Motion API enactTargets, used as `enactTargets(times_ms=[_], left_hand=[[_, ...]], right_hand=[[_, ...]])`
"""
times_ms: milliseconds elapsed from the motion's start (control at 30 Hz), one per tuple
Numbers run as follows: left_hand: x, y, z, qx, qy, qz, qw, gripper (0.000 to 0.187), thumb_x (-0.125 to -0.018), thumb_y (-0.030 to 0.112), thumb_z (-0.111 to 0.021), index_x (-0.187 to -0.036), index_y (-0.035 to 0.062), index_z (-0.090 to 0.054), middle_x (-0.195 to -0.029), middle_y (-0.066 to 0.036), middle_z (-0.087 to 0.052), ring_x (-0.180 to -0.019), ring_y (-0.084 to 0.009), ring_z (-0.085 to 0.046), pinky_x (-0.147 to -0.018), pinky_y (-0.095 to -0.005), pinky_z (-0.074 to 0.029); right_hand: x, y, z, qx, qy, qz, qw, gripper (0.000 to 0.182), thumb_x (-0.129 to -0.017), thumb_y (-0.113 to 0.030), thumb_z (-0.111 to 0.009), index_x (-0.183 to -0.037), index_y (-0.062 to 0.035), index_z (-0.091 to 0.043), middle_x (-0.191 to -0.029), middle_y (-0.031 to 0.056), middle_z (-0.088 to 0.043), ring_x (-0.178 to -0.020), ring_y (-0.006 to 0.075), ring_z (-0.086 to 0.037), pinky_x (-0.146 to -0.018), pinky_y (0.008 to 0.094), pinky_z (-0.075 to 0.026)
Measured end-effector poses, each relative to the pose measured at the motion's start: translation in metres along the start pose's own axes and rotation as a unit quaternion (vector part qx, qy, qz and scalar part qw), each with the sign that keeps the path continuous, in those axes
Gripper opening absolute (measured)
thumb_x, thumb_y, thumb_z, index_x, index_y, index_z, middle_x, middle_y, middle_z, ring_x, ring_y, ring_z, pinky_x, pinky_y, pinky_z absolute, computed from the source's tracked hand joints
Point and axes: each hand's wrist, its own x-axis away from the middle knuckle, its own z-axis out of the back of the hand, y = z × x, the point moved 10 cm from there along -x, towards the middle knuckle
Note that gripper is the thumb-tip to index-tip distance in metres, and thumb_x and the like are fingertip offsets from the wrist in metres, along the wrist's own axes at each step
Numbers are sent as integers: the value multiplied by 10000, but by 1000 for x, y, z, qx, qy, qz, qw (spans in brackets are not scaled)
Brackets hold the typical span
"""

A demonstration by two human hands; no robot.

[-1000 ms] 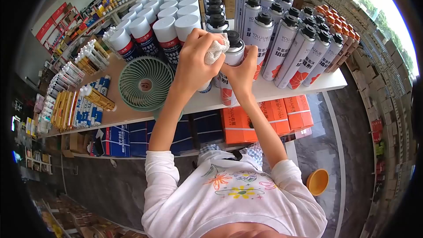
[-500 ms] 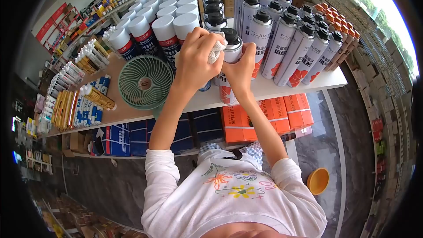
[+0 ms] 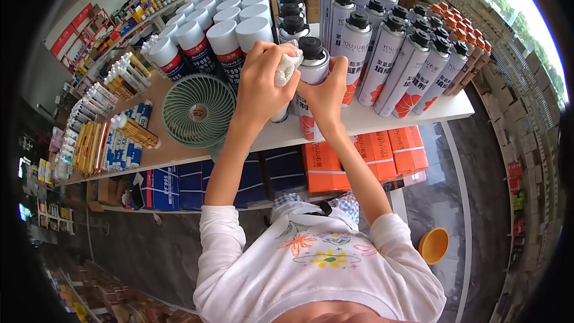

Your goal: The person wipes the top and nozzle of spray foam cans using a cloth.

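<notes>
My right hand [image 3: 326,93] grips a silver spray can [image 3: 312,63] with a black top and an orange flower print, held just above the white shelf [image 3: 371,121]. My left hand [image 3: 262,81] presses a bunched white cloth [image 3: 288,63] against the can's upper left side, near its shoulder. Both hands are close together over the shelf's front edge. The lower part of the can is partly hidden behind my right hand.
Rows of matching black-topped cans [image 3: 399,54] stand to the right and behind, white-capped cans [image 3: 224,30] to the left. A green fan [image 3: 198,110] lies on the shelf, with sealant tubes [image 3: 113,137] further left. Orange boxes [image 3: 388,152] sit below; an orange bowl [image 3: 433,245] is on the floor.
My left hand has slid the cloth slightly down and left along the can's shoulder. The can stays in my right hand at almost the same spot.
</notes>
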Motion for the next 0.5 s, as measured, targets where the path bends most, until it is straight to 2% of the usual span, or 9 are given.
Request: enactTargets(times_ms=[133, 200, 233, 333, 400, 433, 500], left_hand=[[-1, -3, 4, -5, -8, 18, 1000, 277, -702, -28, -708, -959, 34, -625, -995, -100, -705, -858, -273, -662, -766, -363, -553], [-2, 17, 7, -4, 11, -38, 999, 309, -684, -22, -723, -970, 44, -629, -1008, -90, -711, -880, -266, -649, -757, -368, -538], [-4, 23, 6, -2, 10, -38, 999, 309, -684, -22, -723, -970, 44, -629, -1008, -90, -711, -880, -266, -649, -757, -368, -538], [-9, 60, -12, -41, -49, -144, 987, 357, -656, 54, -786, -978, 82, -634, -909, -39, -680, -895, -225, -605, -774, -337, -489], [-13, 52, -16, -34, -66, -107, 992, 360, -651, 40, -771, -984, 87, -642, -918, -56, -661, -896, -246, -610, -769, -357, -498], [-15, 46, -19, -26, -83, -75, 993, 366, -645, 26, -756, -990, 92, -651, -928, -72, -641, -896, -267, -616, -763, -378, -506], [-16, 44, -18, -22, -81, -70, 994, 347, -655, 21, -742, -983, 93, -654, -891, -77, -596, -873, -278, -619, -756, -387, -514]], right_hand=[[0, 1, 2, 15, -10, -23, 1000, 677, -654, -238, -900, -1056, -2, -410, -1038, 161, -479, -899, 387, -596, -765, 450, -507], [0, 0, 1, 13, -9, -12, 1000, 650, -671, -220, -882, -1063, -1, -411, -1044, 166, -483, -906, 394, -599, -769, 449, -506], [1, -1, 2, 12, -8, -2, 1000, 624, -689, -202, -864, -1069, 1, -412, -1050, 172, -486, -914, 400, -602, -772, 449, -505], [1, 4, 3, -5, -20, -7, 1000, 563, -726, -165, -823, -1079, 4, -418, -1061, 182, -491, -927, 414, -608, -780, 453, -504], [1, 5, 2, -15, -30, 0, 999, 496, -767, -122, -778, -1091, 7, -427, -1074, 193, -494, -936, 431, -614, -789, 464, -503], [1, 6, 1, -15, -31, -1, 999, 496, -767, -122, -778, -1091, 7, -427, -1074, 193, -494, -936, 431, -614, -789, 464, -503], [0, 8, 0, -10, -29, -6, 1000, 533, -749, -144, -802, -1093, 7, -424, -1075, 190, -494, -932, 424, -613, -792, 461, -505]])
